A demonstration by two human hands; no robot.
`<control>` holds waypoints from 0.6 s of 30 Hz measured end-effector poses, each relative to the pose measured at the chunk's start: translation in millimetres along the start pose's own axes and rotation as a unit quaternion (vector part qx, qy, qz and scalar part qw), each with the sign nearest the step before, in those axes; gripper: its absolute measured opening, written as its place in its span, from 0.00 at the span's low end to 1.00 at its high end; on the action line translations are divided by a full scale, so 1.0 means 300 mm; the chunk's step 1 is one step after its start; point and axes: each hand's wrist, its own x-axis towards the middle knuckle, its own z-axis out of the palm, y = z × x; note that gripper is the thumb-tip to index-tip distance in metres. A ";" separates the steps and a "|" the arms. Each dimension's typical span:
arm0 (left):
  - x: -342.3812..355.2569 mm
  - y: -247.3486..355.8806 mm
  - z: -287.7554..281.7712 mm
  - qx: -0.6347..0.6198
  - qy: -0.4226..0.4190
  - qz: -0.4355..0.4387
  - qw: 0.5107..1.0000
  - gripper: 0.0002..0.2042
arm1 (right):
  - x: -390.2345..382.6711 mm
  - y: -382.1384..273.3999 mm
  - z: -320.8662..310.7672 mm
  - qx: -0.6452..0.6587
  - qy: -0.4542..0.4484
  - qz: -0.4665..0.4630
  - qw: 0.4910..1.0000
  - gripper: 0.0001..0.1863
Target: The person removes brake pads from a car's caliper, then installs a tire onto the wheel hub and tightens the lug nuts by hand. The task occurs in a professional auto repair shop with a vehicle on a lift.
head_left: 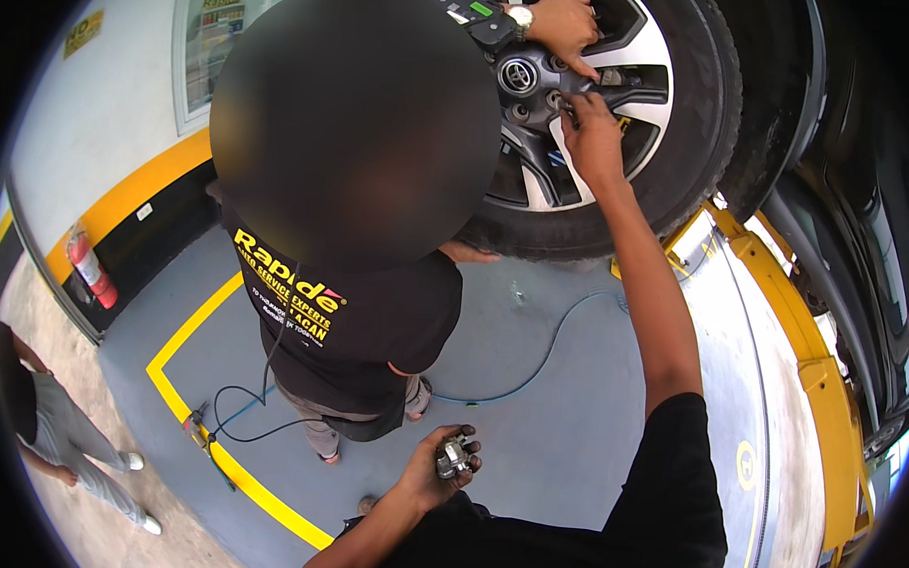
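Near the bottom centre, my left hand (438, 469) is closed around several silver lug nuts (455, 454). My right hand (594, 139) reaches up to the alloy wheel (588, 194) at top, its fingertips pinched on a small lug nut (566, 106) at a bolt hole just beside the centre cap (518, 78). A co-worker's hand (566, 26) with a silver watch rests on the upper spokes, next to a black tool (469, 14). The co-worker's other hand (466, 251) touches the underside of the tyre (690, 142).
The co-worker (343, 330) stands in front at left. Another person (55, 410) stands far left near a fire extinguisher (93, 271). An air tool (197, 427) and hoses lie on the grey floor. A yellow lift (811, 387) and black vehicle body (867, 228) fill the right.
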 end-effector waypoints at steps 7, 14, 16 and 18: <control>0.022 0.007 0.038 -0.086 0.016 0.089 0.992 0.15 | 0.091 0.014 0.127 -0.199 -0.132 -0.098 0.966 0.09; 0.036 0.134 0.163 -0.012 -0.069 0.077 0.995 0.23 | 0.058 0.058 0.117 -0.174 -0.112 0.026 0.978 0.11; 0.034 0.175 0.211 -0.019 -0.102 0.067 0.992 0.24 | 0.083 0.072 0.139 -0.194 -0.121 -0.002 0.973 0.11; 0.040 0.197 0.224 -0.032 -0.125 0.059 0.990 0.24 | 0.077 0.089 0.148 -0.202 -0.122 -0.012 0.972 0.10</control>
